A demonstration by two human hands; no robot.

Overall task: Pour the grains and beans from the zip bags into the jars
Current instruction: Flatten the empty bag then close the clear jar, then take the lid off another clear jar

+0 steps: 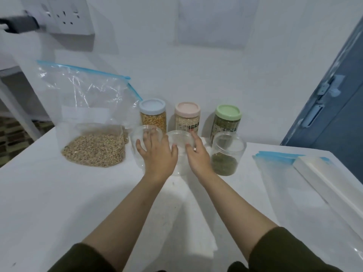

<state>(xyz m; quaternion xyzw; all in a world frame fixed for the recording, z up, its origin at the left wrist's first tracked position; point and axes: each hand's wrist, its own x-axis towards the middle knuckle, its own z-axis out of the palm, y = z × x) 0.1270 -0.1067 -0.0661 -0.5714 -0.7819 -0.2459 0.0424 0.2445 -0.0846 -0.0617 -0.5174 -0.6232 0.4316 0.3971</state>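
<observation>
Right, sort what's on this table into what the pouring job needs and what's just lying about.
For the job:
- zip bag of grain
- two empty clear jars, under the left hand and the right hand
- open jar partly filled with green beans

Lying about:
- three filled, lidded jars: blue lid, pink lid, green lid
- flat empty zip bags
- white box
- wall socket

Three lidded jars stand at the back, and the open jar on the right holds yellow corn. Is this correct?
Not quite. In the head view the open jar on the right holds green beans; the yellow corn is in the blue-lidded jar at the back. Three lidded jars do stand there.
</observation>
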